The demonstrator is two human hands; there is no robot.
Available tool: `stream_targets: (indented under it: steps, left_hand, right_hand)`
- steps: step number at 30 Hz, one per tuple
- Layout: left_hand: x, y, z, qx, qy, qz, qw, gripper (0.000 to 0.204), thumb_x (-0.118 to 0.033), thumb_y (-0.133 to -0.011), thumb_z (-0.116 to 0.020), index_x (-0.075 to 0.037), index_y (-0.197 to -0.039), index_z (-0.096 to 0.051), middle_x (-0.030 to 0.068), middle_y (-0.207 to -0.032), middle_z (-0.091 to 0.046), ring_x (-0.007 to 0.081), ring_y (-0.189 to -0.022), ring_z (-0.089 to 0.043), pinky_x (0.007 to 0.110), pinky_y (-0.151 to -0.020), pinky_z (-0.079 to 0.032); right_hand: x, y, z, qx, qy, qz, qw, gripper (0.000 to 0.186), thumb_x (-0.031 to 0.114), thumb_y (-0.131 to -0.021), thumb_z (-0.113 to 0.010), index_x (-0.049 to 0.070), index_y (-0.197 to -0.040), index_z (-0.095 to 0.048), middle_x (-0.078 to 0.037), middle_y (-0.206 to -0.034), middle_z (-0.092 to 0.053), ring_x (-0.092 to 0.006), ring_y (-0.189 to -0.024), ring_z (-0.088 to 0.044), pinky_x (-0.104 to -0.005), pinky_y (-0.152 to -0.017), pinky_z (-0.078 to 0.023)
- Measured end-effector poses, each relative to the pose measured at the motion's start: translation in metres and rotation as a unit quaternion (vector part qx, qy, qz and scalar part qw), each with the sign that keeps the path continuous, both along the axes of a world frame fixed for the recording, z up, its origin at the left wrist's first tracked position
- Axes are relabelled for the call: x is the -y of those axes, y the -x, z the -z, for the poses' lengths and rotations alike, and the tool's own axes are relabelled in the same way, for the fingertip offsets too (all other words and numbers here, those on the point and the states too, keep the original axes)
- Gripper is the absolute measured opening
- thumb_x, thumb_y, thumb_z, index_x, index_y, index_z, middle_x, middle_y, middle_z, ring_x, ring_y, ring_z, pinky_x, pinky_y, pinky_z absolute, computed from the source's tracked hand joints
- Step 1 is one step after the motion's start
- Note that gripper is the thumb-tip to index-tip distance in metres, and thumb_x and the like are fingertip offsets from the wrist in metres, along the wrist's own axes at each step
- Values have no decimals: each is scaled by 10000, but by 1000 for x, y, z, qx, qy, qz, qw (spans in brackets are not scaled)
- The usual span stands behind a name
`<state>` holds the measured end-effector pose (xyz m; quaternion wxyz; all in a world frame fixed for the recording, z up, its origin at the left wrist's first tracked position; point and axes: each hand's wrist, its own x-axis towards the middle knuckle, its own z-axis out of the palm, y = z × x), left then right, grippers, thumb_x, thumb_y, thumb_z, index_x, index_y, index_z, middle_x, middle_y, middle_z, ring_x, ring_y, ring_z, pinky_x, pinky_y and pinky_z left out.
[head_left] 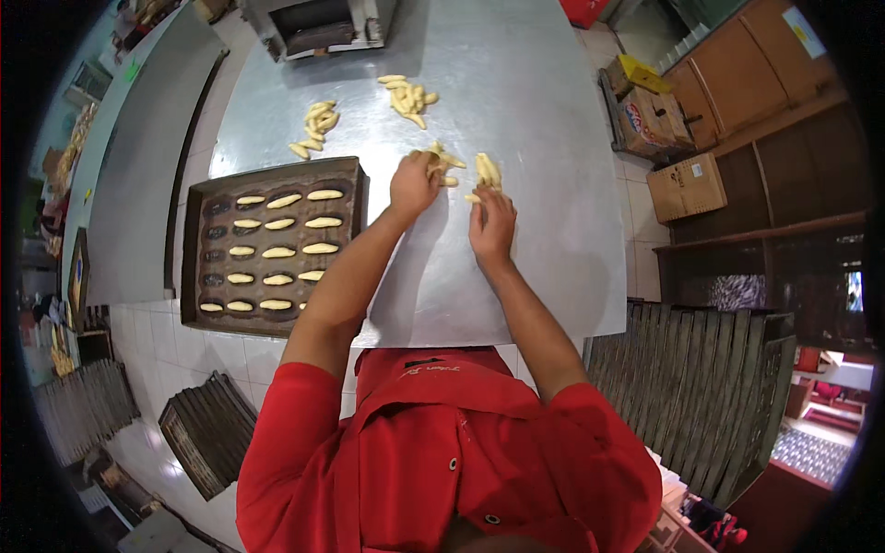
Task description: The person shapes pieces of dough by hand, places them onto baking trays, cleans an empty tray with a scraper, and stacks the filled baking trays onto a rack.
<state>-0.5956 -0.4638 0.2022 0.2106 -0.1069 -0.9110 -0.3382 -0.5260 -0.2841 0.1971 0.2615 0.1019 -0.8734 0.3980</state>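
Note:
Small pale dough rolls lie in several piles on the metal table (544, 267). My left hand (415, 184) curls its fingers over the edge of a small cluster of dough rolls (449, 160). To its right, my right hand (493, 226) has its fingers closed around the near end of another bunch of dough rolls (489, 169), one short end showing at its thumb. Two more piles lie farther off: a larger dough pile (406, 97) and a smaller dough pile (320, 122). On the left, a dark baking tray (356, 189) holds rows of single rolls; my left forearm hides part of it.
A metal machine (323, 28) stands at the table's far edge. Another long table (152, 147) runs along the left. Stacked dark trays (682, 387) stand at the near right, more trays (210, 429) at the lower left. Cardboard boxes (687, 187) and wooden shelves (765, 175) line the right.

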Motion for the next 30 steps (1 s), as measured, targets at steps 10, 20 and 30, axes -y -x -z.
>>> stream_targets:
  steps: [10,20,30]
  left_hand:
    - [-16,4,-15,-38,45,-64,996,194,-129,-833,-693,-65,-1016,-685,116,-967,-652,334,-896,-613,443,-752,-511]
    - [18,-187,-25,115,138,20,984,246,-44,-697,-700,-86,-930,-633,106,-1040,-616,336,-1015,-569,461,-861,-430]
    - [-30,-172,13,100,237,69,964,708,-415,-893,-588,-77,-1488,-406,190,-1581,-316,382,-1489,-220,627,-1170,-163]
  right_hand:
    - [-127,-64,26,181,190,129,956,281,116,-981,-551,9,-1226,-638,-163,-1068,-664,-262,-957,-651,-334,-856,-513]
    - [-107,-98,-26,127,-235,-103,958,302,102,-795,-664,58,-1094,-664,-128,-1004,-636,-326,-991,-578,-439,-862,-459]
    - [-70,-97,9,180,-347,-117,913,818,420,-918,-574,-116,-1476,-306,-311,-1570,-248,-411,-1495,-187,-562,-1195,-167]
